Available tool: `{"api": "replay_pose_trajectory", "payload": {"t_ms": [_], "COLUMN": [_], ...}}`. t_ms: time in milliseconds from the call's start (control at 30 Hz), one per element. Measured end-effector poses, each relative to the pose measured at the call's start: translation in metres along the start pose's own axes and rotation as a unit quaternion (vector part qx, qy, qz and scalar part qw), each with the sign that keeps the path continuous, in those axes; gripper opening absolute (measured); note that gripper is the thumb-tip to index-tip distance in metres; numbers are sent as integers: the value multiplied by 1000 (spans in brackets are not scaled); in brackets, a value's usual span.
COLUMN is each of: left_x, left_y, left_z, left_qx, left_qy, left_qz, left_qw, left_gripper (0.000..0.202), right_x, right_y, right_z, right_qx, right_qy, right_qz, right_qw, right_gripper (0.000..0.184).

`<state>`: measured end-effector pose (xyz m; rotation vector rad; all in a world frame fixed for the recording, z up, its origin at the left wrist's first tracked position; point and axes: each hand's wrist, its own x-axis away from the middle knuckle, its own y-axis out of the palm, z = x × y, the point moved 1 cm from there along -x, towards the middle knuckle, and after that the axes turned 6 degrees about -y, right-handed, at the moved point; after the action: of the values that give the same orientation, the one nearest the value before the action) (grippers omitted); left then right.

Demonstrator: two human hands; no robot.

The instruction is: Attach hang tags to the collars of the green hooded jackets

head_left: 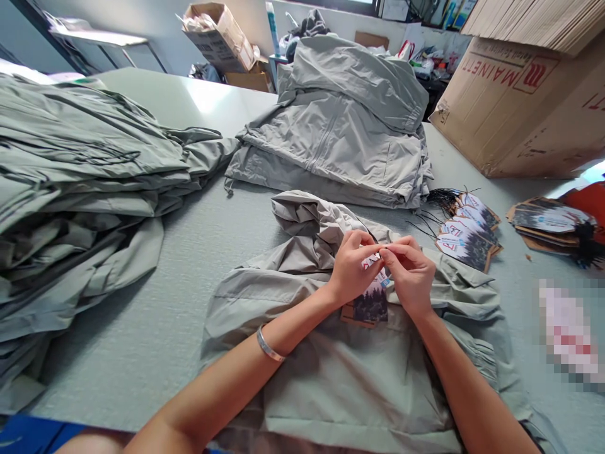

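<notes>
A grey-green hooded jacket (302, 366) lies spread on the table in front of me, its hood bunched towards the far side. Over its upper part, my left hand (352, 268) and my right hand (412, 277) meet fingertip to fingertip, both closed in a pinch. Between them is the black string of a hang tag, mostly covered by my fingers. The hang tag (371, 302), printed with dark trees and backed in brown card, hangs below my hands against the jacket. A silver bangle (269, 345) circles my left wrist.
Folded grey jackets (340, 126) are stacked beyond my hands. A big heap of similar garments (80, 183) covers the left side. Fanned hang tags (466, 236) and another tag bundle (551, 217) lie at right. A large cardboard box (515, 120) stands behind them.
</notes>
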<state>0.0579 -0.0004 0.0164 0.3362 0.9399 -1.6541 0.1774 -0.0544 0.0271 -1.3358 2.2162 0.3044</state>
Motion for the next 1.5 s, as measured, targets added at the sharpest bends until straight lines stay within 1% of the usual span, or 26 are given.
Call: {"api": "replay_pose_trajectory", "payload": {"t_ms": [100, 267, 433, 567, 733, 867, 1100, 1367, 1500], "left_x": [0, 0, -1, 0, 0, 1, 1, 0, 0], "left_y": [1, 0, -1, 0, 1, 3, 5, 4, 5], "left_z": [-2, -2, -4, -9, -14, -15, -19, -21, -22], "left_qx": [3, 7, -9, -25, -12, -8, 8, 35, 41], "left_qy": [8, 23, 26, 24, -1, -6, -29, -45, -64], "left_qz": [3, 12, 5, -6, -13, -17, -12, -36, -43], "left_qw": [1000, 1000, 1000, 999, 1000, 1000, 999, 998, 996], "left_gripper": [13, 11, 9, 8, 6, 3, 5, 3, 6], "right_x": [-1, -2, -2, -3, -6, -10, -14, -14, -14], "right_y": [-2, -7, -9, -12, -17, -21, -28, -30, -31], "right_z": [-4, -12, -13, -11, -12, -12, 2, 13, 21], "right_qx": [-10, -46, -77, -113, -122, -141, -178, -198, -213], "right_qy": [0, -6, -4, 11, 35, 62, 100, 158, 193], "right_qz": [7, 36, 59, 69, 92, 111, 126, 160, 171], "right_qw": [1000, 998, 995, 991, 988, 982, 971, 954, 943], "right_gripper": [7, 4, 2, 2, 9, 13, 16, 19, 21]}}
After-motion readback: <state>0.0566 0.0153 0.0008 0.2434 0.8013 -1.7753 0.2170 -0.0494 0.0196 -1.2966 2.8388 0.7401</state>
